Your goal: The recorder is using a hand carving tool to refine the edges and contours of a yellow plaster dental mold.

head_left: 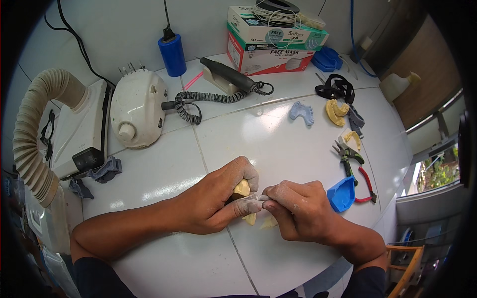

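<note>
One blue tray (342, 194) is set near pliers (346, 158). A yellow piece (242, 187) is clamped by the left hand (218, 197); the right hand (300, 206) is pinched together.

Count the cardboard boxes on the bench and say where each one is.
2: a green-and-white box sits on top of a red-and-white box, at the back of the bench.

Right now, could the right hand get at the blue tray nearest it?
Probably yes: the blue tray lies beside the right hand, nothing visible between, but its closed fingers must likely open.
</note>
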{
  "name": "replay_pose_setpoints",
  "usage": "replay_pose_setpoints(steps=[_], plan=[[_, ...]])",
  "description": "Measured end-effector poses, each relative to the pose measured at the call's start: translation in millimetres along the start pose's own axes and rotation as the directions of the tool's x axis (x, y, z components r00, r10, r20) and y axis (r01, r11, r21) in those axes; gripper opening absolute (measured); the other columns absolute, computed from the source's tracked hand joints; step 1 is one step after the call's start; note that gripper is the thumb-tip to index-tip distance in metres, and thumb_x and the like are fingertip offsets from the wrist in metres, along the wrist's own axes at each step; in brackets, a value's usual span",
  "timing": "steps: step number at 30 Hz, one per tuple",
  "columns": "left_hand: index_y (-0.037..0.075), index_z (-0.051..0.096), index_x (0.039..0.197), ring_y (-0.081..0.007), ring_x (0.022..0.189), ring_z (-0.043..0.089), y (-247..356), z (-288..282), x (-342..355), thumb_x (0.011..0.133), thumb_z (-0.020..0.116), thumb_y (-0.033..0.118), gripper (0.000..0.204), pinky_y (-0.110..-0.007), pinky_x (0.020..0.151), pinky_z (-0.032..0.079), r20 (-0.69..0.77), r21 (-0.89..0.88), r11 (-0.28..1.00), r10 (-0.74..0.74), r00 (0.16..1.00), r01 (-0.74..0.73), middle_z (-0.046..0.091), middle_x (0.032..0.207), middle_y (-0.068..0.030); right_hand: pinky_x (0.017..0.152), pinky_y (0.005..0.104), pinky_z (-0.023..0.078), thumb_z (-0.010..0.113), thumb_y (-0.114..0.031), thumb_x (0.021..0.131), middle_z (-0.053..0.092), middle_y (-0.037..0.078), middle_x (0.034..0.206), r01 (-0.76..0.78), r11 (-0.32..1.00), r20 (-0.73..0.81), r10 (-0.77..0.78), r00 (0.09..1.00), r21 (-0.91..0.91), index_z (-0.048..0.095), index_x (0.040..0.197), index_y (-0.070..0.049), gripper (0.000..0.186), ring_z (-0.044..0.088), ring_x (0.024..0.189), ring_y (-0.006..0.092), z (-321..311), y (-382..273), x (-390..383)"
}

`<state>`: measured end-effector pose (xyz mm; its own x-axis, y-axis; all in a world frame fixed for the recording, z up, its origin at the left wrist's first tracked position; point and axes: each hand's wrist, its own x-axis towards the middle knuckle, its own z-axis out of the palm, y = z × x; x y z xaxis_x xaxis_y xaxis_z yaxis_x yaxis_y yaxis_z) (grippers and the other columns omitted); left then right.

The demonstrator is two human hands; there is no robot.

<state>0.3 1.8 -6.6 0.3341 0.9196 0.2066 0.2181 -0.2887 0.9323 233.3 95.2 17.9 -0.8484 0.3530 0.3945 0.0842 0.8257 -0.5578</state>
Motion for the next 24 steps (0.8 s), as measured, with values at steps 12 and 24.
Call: replay_pose_setpoints(steps=[12, 24], plan=[[0.003, 0.053, 0.116, -0.0235, 0.086, 0.055, 1.1, 3.6, 0.2, 0.109, 0.068, 0.027, 0.029, -0.039, 0.077, 0.047, -0.053, -0.037, 0.999, 0.001, 0.999, -0.003, 0.051, 0.100, -0.0128, 0.045, 0.0374, 0.045, 0.077, -0.011, 0.097, 0.061, 0.007, 0.072, -0.009, 1.000, 0.005, 0.009, 1.000, 0.005, 0.068, 0.095, -0.005, 0.011, 0.059, 0.050, 0.0260, 1.8, 1.8, -1.6], [0.001, 0.054, 0.115, -0.0262, 0.083, 0.051, -2.5, 2.9, -0.9, 0.104, 0.070, 0.017, 0.025, -0.040, 0.074, 0.044, -0.072, 0.020, 0.999, 0.050, 0.996, -0.049, 0.048, 0.099, -0.0134, 0.048, 0.0386, 0.049, 0.075, -0.009, 0.099, 0.066, 0.008, 0.077, -0.025, 0.998, -0.019, 0.026, 0.999, 0.060, 0.068, 0.099, -0.005, 0.008, 0.064, 0.055, 0.0279, 6.0, -3.2, 0.0]])
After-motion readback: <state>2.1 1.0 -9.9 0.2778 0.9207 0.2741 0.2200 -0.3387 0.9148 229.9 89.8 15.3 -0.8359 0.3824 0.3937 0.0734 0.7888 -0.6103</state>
